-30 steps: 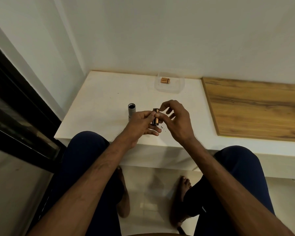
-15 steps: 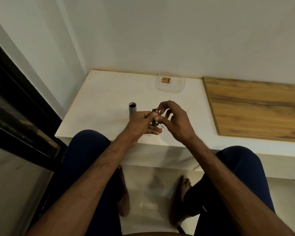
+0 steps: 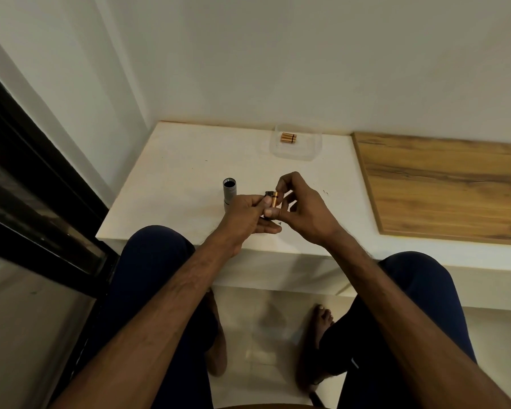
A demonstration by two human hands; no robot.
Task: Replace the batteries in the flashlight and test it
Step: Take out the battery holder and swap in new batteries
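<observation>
A person sat at a white table (image 3: 171, 160), seen from their own head looking down at both bare hands. The flashlight body (image 3: 229, 192), a grey tube, stood upright on the table with its open, dark mouth facing up, probably left that way so the batteries could be dropped back in. Just right of the flashlight body, the left hand (image 3: 245, 215) was closed around a small dark battery holder (image 3: 268, 193), keeping it steady above the table. The right hand (image 3: 303, 209), on the far side of the holder from the flashlight body, pinched a copper-coloured battery (image 3: 274, 198) between thumb and fingertips, the battery upright and pressed against the holder. Whether it was going in or coming out could not be told. Beyond the flashlight body and to its right, against the wall, a clear plastic tray (image 3: 307, 150) held a few more copper batteries (image 3: 288, 137), kept well apart from the work, presumably to separate old cells from new.
</observation>
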